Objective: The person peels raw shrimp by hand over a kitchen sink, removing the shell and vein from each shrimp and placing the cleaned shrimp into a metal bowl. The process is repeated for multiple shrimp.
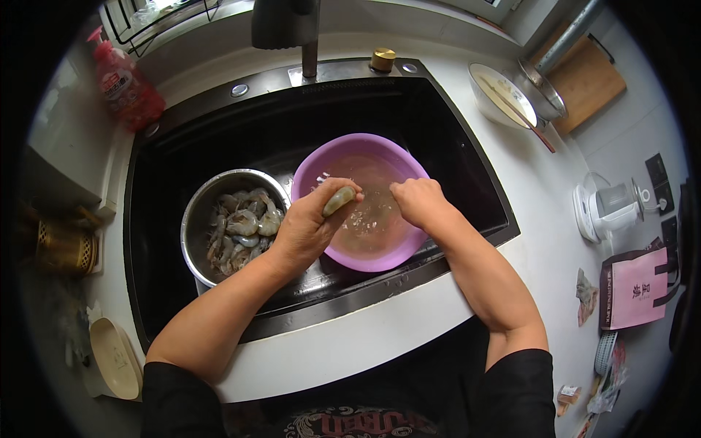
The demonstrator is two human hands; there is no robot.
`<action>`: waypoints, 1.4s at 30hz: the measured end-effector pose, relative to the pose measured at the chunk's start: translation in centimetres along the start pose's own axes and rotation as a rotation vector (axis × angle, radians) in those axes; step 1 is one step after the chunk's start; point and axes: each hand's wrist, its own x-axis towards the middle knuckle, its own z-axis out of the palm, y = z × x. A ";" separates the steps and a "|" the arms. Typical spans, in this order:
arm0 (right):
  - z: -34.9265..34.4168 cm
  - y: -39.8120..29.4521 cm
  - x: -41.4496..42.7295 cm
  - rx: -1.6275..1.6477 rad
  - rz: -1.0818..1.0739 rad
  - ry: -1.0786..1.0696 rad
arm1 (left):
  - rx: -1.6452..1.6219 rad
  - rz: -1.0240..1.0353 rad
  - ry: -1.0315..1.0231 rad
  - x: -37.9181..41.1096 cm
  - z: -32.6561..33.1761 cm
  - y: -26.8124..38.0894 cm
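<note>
My left hand [312,224] grips a raw shrimp [339,201] between thumb and fingers, over the left side of a purple plastic basin [364,265]. Cloudy water with a few bubbles fills much of the basin. Over its right side is my right hand [419,200], its fingers curled together; whether something small is pinched in them cannot be seen. Left of the basin, partly behind my left forearm, a round steel pot [189,241] holds a heap of raw shrimp [243,222]. Both vessels stand in the black sink [219,142].
A dark faucet [309,49] rises behind the sink. A red pump bottle [128,87] stands at the back left corner. On the right counter are a white bowl [493,104] with chopsticks, a wooden board [589,82], a white appliance [608,211] and a pink bag [635,290].
</note>
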 end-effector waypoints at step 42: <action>4.9 -0.2 5.1 0.297 -0.014 -0.294 | 0.446 -0.494 0.038 0.1 -2.2 -3.9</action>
